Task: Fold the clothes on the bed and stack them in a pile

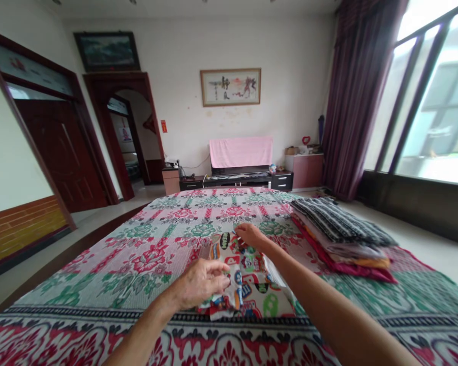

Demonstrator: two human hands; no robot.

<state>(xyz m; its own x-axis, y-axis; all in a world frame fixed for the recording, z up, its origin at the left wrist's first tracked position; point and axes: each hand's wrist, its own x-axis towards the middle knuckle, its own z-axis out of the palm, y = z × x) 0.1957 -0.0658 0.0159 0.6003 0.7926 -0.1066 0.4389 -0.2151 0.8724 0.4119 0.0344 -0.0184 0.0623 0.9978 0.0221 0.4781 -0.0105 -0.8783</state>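
Note:
A piece of cloth, white with colourful cartoon and letter prints (269,301), lies partly folded on the patterned bedspread (148,256) in front of me. My left hand (203,280) rests over its left side with fingers stretched and slightly apart. At the far edge of the cloth, my right hand (248,235) pinches the fabric between thumb and fingers. Some of the cloth's far right part is hidden behind my right forearm.
To the right, a stack of folded clothes (343,229) sits on the bed, a black-and-white striped one on top. Beyond the bed stands a low black cabinet (282,180), with a pink cloth (241,152) draped above it. A purple curtain (356,101) hangs by the window.

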